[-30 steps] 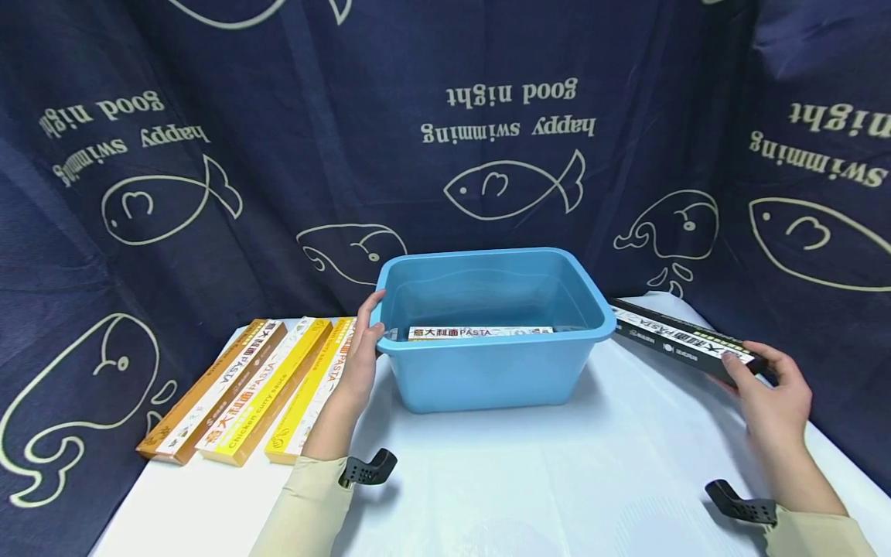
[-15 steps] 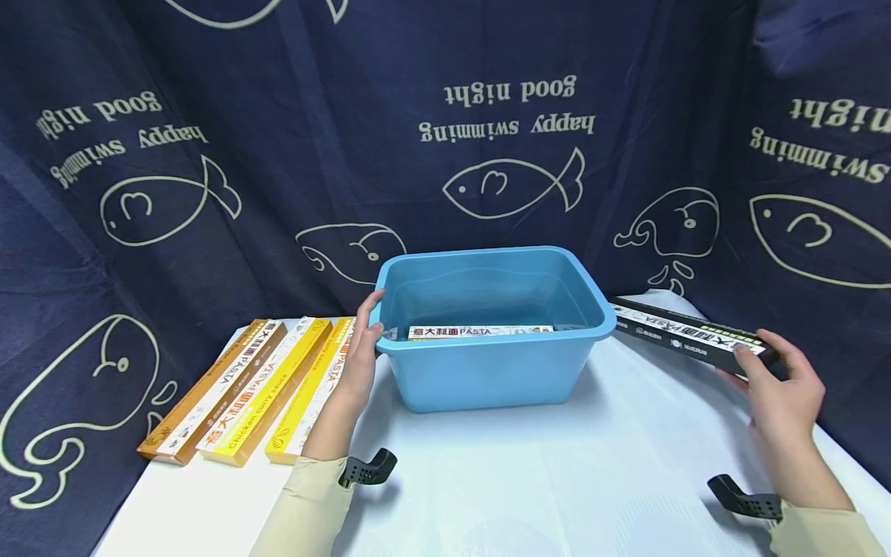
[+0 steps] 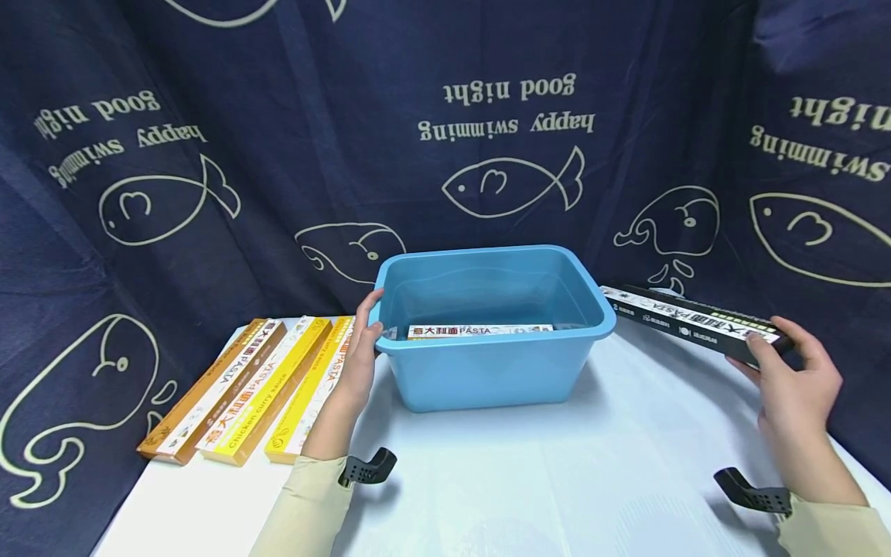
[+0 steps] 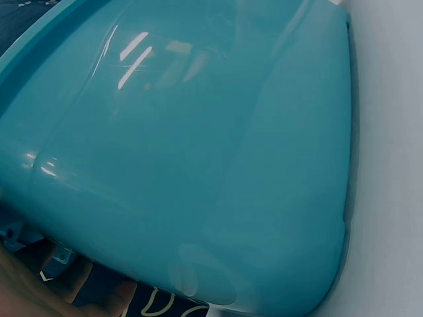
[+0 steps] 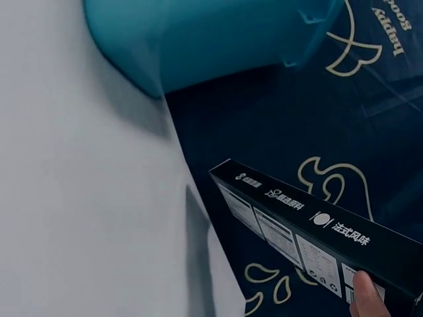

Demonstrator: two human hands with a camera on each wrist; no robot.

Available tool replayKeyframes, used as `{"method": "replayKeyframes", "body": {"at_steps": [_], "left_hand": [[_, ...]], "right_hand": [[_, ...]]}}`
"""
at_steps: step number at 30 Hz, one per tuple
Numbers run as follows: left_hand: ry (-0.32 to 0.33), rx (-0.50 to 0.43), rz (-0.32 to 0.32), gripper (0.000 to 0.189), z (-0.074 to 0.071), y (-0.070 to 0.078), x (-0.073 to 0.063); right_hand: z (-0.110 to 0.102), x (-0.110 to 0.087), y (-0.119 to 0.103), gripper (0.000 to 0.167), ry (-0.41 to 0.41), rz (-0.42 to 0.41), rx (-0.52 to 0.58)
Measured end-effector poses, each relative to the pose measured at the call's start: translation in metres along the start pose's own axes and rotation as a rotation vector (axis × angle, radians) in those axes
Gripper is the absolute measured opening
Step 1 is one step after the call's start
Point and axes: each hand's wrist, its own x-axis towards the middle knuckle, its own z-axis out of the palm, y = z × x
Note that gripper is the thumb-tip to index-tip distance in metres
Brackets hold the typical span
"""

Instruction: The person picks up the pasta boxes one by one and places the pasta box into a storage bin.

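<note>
A light-blue plastic tub [image 3: 487, 375] stands upright at the middle of the table. My left hand [image 3: 358, 360] holds its left rim; in the left wrist view, finger parts [image 4: 76, 284] show at the tub's edge. To the tub's right, my right hand [image 3: 800, 391] grips the near end of a long black pasta box [image 3: 689, 321], thumb on the side facing me. The box is raised off the table and slants, its far end close to the tub's right rim. Inside the tub lies a white-labelled pasta box [image 3: 480, 331], partly hidden by the front wall.
On the left lie a brown pasta box [image 3: 209, 394], a yellow pasta box [image 3: 267, 394] and another yellow box [image 3: 309, 394], partly behind my left forearm. A white cloth [image 3: 529, 480] covers the table. Dark blue fish-print curtain [image 3: 376, 100] hangs behind and at both sides.
My right hand has moved right with the black pasta box, which has also risen a little from the table. My left hand stays on the tub's rim.
</note>
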Motion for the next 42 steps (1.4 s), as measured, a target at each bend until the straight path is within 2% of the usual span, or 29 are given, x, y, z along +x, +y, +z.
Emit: {"method": "replayKeyframes", "body": {"at_steps": [11,15,23,29,36,42], "left_hand": [[-0.004,-0.003,0.002,0.055,0.000,-0.001,0.000],[-0.001,-0.003,0.006,0.055,0.000,-0.001,0.000],[-0.001,-0.004,0.007,0.055,0.000,-0.001,-0.001],[-0.006,-0.003,0.012,0.055,0.000,0.000,0.001],[-0.005,-0.004,0.010,0.055,-0.001,-0.001,0.001],[-0.002,0.002,0.004,0.055,0.000,-0.001,0.001]], "right_hand": [[0.009,-0.006,-0.015,0.048,-0.024,-0.044,0.052],[0.013,-0.006,-0.019,0.047,-0.021,-0.050,0.019],[0.020,-0.012,-0.025,0.045,-0.049,-0.111,0.069],[0.026,-0.014,-0.031,0.046,-0.042,-0.120,0.051],[0.034,-0.016,-0.036,0.044,-0.065,-0.146,0.133],[0.039,-0.021,-0.041,0.043,-0.093,-0.187,0.149]]}}
